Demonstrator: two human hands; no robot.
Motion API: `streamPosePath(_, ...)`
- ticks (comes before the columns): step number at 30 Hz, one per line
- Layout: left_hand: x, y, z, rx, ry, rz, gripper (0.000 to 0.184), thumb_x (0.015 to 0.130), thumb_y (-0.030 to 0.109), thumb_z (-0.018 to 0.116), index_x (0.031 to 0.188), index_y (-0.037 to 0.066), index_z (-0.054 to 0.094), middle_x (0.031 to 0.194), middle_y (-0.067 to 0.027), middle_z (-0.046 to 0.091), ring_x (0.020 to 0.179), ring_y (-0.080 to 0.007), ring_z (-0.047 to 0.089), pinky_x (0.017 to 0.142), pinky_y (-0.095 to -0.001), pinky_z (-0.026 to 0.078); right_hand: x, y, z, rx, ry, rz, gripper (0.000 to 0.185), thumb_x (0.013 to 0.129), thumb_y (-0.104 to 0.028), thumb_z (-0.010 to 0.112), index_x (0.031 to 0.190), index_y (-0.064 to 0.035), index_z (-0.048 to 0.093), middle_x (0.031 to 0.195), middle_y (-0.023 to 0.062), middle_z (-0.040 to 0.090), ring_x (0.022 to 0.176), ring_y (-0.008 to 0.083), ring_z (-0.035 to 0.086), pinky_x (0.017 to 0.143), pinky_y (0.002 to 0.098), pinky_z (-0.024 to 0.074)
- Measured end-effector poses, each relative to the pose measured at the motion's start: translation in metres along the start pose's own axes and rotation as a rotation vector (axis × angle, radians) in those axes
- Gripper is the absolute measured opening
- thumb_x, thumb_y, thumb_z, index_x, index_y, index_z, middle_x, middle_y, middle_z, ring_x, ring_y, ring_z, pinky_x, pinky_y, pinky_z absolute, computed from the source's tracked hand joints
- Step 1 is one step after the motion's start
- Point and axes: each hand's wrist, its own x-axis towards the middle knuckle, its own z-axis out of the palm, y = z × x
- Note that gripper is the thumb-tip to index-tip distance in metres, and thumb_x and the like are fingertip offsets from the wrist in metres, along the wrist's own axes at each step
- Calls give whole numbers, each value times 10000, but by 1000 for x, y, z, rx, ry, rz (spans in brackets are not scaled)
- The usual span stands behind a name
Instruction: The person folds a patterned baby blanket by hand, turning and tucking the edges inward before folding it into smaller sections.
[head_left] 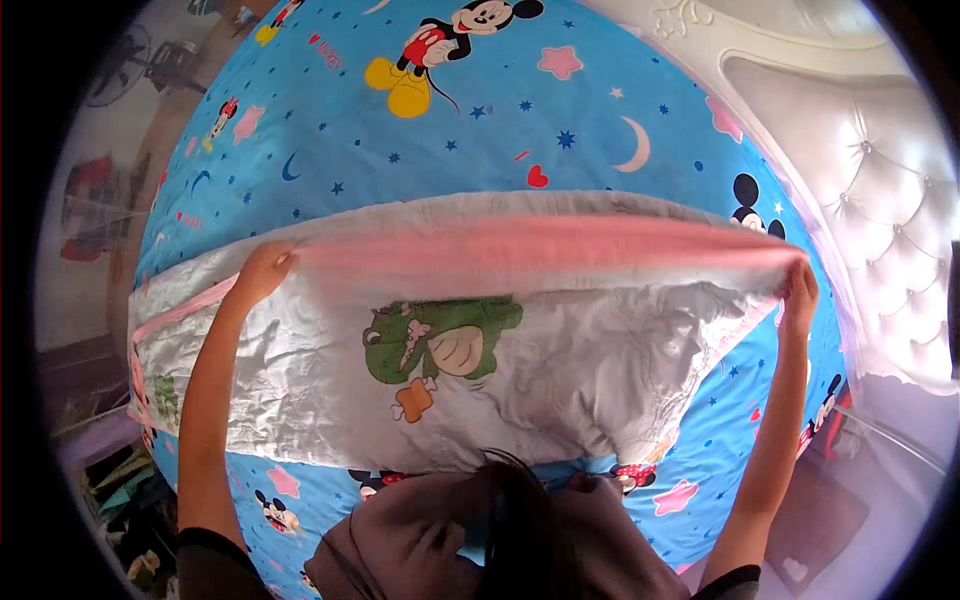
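Note:
A white cloth (530, 400) with a green cartoon animal and a pink border lies spread across a blue bed sheet (450, 150) printed with cartoon mice, stars and moons. Its pink edge (540, 243), blurred by motion, is stretched between my two hands. At the left, my left hand (266, 272) is closed on the edge, with the fingertips pressed together. My right hand (799, 292) pinches the edge at the right, near the side of the bed. Creases run over the cloth's lower part, close to my body.
A white tufted headboard (880, 200) stands along the right side. At the upper left is a fan (122, 65). Assorted items (135, 500) lie beside the bed at the lower left. A brown mat (820, 515) is at the lower right.

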Motion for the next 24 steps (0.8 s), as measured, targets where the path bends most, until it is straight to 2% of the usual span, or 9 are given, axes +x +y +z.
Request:
streamPosePath(3,36,1,19,152,-19,-20,159,772,135,522,884,39,582,817,-168,579,774,-339,542,688,-406,434,47,-3,43,-264,-38,133,356,874,-343,505,946,-16,622,748,-15,567,650,56,480,563,217,378)
streamPosePath(5,51,-9,33,244,-19,-21,171,770,141,517,896,46,583,835,-168,582,806,-340,545,695,-422,429,90,32,59,-758,53,-45,438,863,-385,436,819,5,630,745,135,623,691,261,589,641,364,437)
streamPosePath(7,55,-10,38,333,-28,-29,183,769,148,512,908,52,584,852,-168,586,839,-340,548,702,-437,425,91,22,82,-1020,61,24,411,851,-358,406,862,-12,629,841,211,611,809,369,583,713,428,434)
streamPosePath(10,52,-9,36,367,-74,-114,208,772,98,492,957,25,554,873,-181,582,852,-335,550,725,-391,434,87,37,104,-1093,190,-2,389,846,-328,390,909,-20,619,893,221,602,856,382,571,739,439,438)
streamPosePath(13,43,-1,41,179,81,-84,193,745,102,528,929,51,555,881,-156,588,861,-326,552,733,-405,436,66,36,116,-1096,222,-122,387,851,-316,377,937,-16,605,908,221,598,843,378,575,746,435,441)
streamPosePath(17,41,14,54,-116,257,59,227,745,71,570,964,34,523,874,-147,581,861,-301,554,755,-340,439,64,46,111,-943,278,-164,398,863,-337,381,912,-13,607,893,228,594,834,383,570,721,428,434)
streamPosePath(19,40,22,56,-203,282,132,248,746,74,588,979,31,514,880,-145,578,860,-293,554,762,-322,437,66,63,99,-811,290,-224,416,868,-373,423,901,-4,610,856,185,623,796,314,599,698,371,445)
streamPosePath(22,41,30,56,-60,161,98,267,756,124,609,988,29,517,899,-153,566,839,-293,547,757,-318,433,39,52,88,-191,-20,186,376,872,-344,489,964,3,599,881,36,620,794,131,586,682,255,451)
streamPosePath(24,47,21,61,-134,113,-22,250,769,136,588,985,28,520,908,-173,558,858,-318,545,758,-353,432,24,48,77,-85,-110,273,368,869,-335,493,995,-1,583,907,36,616,813,127,585,700,245,454)
